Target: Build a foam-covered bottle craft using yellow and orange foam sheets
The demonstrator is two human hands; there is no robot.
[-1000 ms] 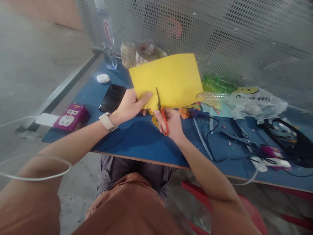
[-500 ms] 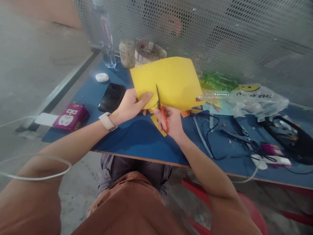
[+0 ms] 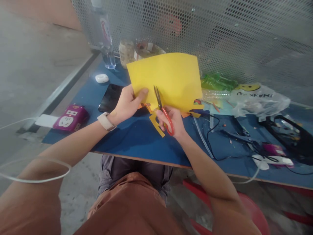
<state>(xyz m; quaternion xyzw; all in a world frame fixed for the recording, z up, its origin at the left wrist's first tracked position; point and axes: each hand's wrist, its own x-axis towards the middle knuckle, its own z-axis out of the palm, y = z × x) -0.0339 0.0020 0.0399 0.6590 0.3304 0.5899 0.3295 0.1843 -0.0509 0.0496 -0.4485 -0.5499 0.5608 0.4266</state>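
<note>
A sheet of yellow paper (image 3: 174,76) is raised over the blue table, its lower edge notched by cuts. My left hand (image 3: 130,102) pinches the sheet at its lower left, thumb on the front and the other fingers hidden behind. In my right hand (image 3: 174,120) are red-handled scissors (image 3: 167,117), their dark blades slightly apart over the lower part of the sheet. Below the scissors, a narrow yellow paper strip (image 3: 157,125) hangs or lies near my right fingers; I cannot tell which. Bits of orange paper show under the sheet.
A phone (image 3: 110,98), a white earbud case (image 3: 102,78) and a purple socket block (image 3: 70,118) sit at left. Behind stand a water bottle (image 3: 107,42) and a jar (image 3: 126,52). Plastic bottles, a bag (image 3: 261,99), cables and tools crowd the right. A perforated metal screen (image 3: 220,39) borders the back.
The yellow sheet has shifted slightly up and left, with my left hand moving alongside. The scissor blades have parted, and my right hand has turned a little.
</note>
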